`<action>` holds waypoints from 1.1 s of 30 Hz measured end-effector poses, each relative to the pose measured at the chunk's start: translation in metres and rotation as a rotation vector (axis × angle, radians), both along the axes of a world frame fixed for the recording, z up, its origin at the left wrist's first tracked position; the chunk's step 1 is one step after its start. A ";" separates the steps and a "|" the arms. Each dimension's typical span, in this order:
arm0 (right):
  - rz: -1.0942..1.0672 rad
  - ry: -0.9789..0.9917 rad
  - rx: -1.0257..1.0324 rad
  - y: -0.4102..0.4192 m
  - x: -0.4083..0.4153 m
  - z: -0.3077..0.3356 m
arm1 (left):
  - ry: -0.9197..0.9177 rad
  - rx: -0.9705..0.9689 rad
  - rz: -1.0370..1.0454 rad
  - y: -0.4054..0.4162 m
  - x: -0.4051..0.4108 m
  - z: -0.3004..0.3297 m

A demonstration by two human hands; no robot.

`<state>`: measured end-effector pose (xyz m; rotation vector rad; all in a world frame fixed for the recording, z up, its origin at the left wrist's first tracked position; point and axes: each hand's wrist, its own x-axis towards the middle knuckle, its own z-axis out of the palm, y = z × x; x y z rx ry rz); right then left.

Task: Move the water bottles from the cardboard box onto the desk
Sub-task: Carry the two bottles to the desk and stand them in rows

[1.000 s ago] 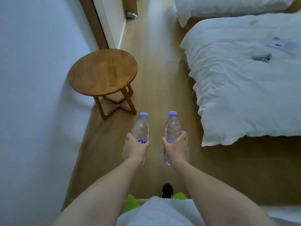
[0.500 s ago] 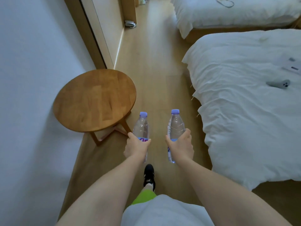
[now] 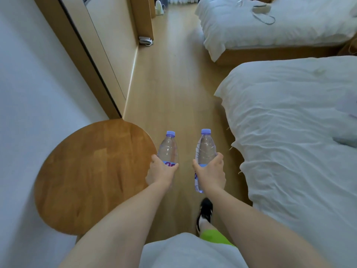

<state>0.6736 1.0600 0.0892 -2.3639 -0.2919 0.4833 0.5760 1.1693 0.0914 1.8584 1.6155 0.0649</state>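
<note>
- Right now neither the cardboard box nor the bench appears; a bed [image 3: 289, 132] lies right, a round wooden stool [image 3: 92, 176] left.
- Two water bottles are in transit, so delivery looks unfinished.
- Left hand [image 3: 160, 174] grips one upright bottle [image 3: 168, 149].
- Right hand [image 3: 210, 172] grips the other bottle [image 3: 205, 148].

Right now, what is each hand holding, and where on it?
The left hand grips one water bottle around its labelled middle; the right hand grips the other water bottle the same way. Caps point away.
</note>
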 end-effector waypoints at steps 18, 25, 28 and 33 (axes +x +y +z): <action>0.189 -0.048 0.002 0.266 0.301 0.015 | -0.193 -0.097 0.201 0.248 0.293 0.017; 0.188 -0.080 -0.017 0.396 0.393 -0.002 | -0.129 -0.099 0.192 0.376 0.377 -0.003; 0.169 -0.070 -0.027 0.455 0.430 0.000 | -0.126 -0.117 0.188 0.441 0.417 -0.001; 0.098 -0.066 0.003 0.538 0.486 0.016 | -0.060 -0.050 0.117 0.537 0.483 0.012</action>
